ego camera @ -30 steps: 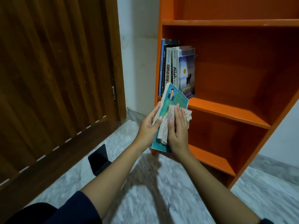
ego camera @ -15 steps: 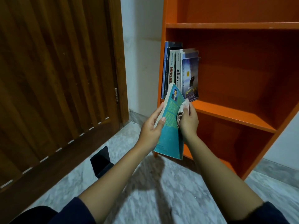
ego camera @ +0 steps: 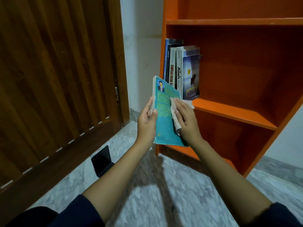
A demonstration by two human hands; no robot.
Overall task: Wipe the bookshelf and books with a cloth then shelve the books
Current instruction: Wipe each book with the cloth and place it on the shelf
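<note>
- The bookshelf [ego camera: 229,22] stands just beyond our hands, its middle board right behind the right fingertips.
- The row of books [ego camera: 180,71] stands upright against the shelf's left wall, above and just past both hands, unchanged from a second ago.
- The teal book [ego camera: 164,118] was turned edge-on to us half a second ago. Now its cover faces us again, tilted, held in the air between our hands and not yet on the shelf.
- Our left hand [ego camera: 146,125] grips the book's left edge, thumb on the cover and fingers curled behind.
- Our right hand [ego camera: 186,122] lies flat with its fingers straight and together. It has slid down from the book's top edge onto the right half of the cover.
- The cloth [ego camera: 176,123] is bunched under that right hand, pressed against the cover.
- We judge that the edge has been wiped and the cover is getting another pass. This book should soon go in beside the row.
</note>
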